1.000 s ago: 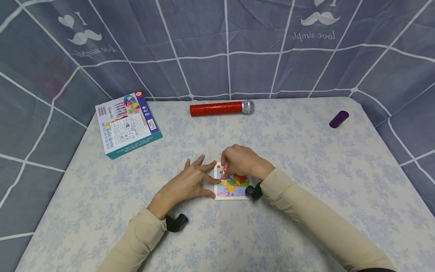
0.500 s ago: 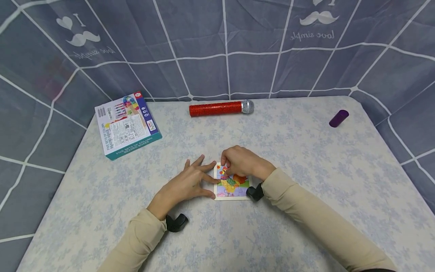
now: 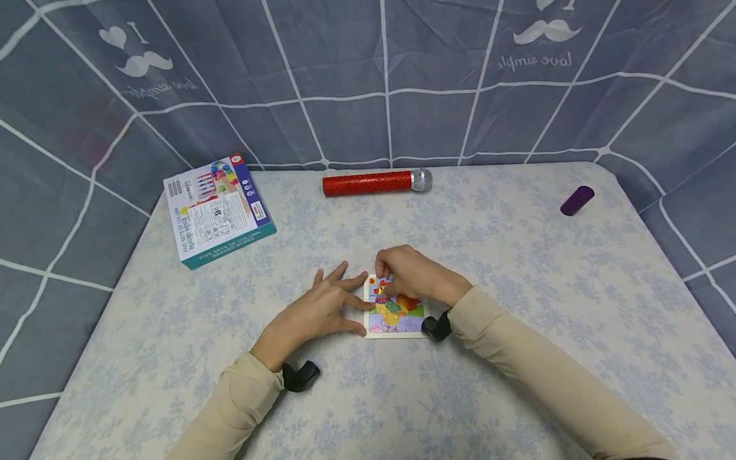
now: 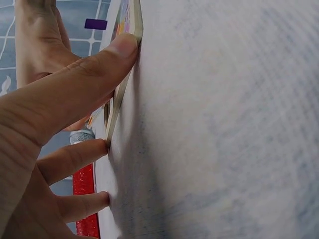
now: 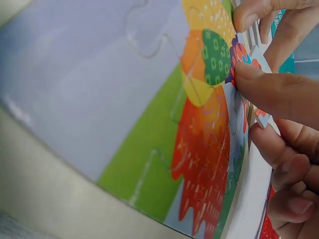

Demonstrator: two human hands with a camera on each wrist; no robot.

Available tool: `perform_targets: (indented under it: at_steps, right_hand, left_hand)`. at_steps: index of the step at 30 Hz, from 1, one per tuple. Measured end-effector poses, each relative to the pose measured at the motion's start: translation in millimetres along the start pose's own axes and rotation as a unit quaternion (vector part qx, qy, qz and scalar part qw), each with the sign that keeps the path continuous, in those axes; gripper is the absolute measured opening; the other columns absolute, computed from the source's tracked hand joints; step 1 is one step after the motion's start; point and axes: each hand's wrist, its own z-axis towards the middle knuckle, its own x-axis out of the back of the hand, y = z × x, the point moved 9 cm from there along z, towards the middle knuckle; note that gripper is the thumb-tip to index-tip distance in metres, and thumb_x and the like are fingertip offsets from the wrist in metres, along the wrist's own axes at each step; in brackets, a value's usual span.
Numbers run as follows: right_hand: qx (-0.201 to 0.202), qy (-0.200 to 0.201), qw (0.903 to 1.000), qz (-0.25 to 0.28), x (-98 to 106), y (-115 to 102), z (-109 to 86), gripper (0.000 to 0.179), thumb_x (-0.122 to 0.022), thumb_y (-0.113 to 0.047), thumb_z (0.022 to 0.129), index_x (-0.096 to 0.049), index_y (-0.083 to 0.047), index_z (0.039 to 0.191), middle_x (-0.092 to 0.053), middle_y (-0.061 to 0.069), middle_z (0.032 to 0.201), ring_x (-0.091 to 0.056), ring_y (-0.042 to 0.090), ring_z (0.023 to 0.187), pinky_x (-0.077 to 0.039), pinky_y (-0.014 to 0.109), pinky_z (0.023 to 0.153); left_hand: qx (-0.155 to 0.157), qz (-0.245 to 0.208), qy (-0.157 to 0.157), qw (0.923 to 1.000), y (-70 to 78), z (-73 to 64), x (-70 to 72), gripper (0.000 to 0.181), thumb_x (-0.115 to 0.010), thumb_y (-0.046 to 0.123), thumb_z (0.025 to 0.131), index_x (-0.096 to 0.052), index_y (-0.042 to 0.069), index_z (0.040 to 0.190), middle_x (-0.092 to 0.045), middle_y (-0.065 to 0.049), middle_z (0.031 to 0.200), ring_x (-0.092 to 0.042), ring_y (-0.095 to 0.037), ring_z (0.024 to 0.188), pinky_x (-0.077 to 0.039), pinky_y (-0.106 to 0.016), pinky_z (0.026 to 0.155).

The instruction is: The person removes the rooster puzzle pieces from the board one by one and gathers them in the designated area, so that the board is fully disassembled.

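Note:
A small jigsaw puzzle [image 3: 402,324] of a colourful bird in a pale frame lies flat on the table, most of its pieces fitted together. My left hand [image 3: 313,313] rests spread at the frame's left side; in the left wrist view its thumb [image 4: 94,72] presses on the corner. Over the puzzle's upper part, my right hand [image 3: 422,275] pinches a puzzle piece [image 5: 257,56] between thumb and fingers. That piece stands tilted above the board in the right wrist view, partly covered by the thumb [image 5: 274,94]. The puzzle's upper right is hidden under my right hand.
A glittery red microphone [image 3: 368,183] lies at the table's back edge. Back left is a toy box [image 3: 215,211], and a purple cylinder [image 3: 577,200] lies far right. Grey curtain [image 3: 345,57] with white lines hangs behind the patterned tablecloth [image 3: 368,396].
The hands hold almost the same place. My right hand's fingers have shifted slightly at the puzzle's top, and more of the bird's head shows. The whole scene drifts slightly right with the head.

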Motion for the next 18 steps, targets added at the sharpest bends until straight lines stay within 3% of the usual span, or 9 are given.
perform_targets:
  at_steps: [8,13,18]
  right_hand:
    - [0.002,0.020,0.9974,0.069,3,3,-1.7,0.012,-0.076,-0.008,0.085,-0.067,-0.008,0.094,-0.063,0.000,0.086,-0.054,0.015,0.076,-0.048,0.025,0.068]
    - [0.007,0.048,0.9908,0.126,9,7,-3.2,0.004,-0.071,-0.009,0.090,-0.074,-0.007,0.092,-0.067,-0.002,0.079,-0.054,0.014,0.069,-0.047,0.027,0.064]
    - [-0.005,0.047,0.9807,0.190,10,16,-6.3,0.005,-0.071,-0.009,0.090,-0.075,-0.008,0.092,-0.071,0.000,0.083,-0.062,0.016,0.074,-0.049,0.028,0.067]
  left_hand:
    - [0.000,0.000,0.002,1.0000,0.7,-0.5,0.6,0.046,-0.086,0.034,0.072,-0.076,0.019,0.115,-0.045,-0.012,0.148,-0.017,-0.048,0.144,-0.012,-0.077,0.103]
    - [0.000,-0.003,0.001,1.0000,0.4,-0.7,0.5,0.046,-0.086,0.034,0.073,-0.075,0.020,0.115,-0.045,-0.011,0.148,-0.017,-0.047,0.144,-0.011,-0.077,0.103]
    - [0.001,-0.005,0.001,1.0000,0.0,-0.5,0.0,0.046,-0.086,0.034,0.072,-0.076,0.020,0.115,-0.045,-0.011,0.148,-0.017,-0.047,0.144,-0.011,-0.077,0.103]
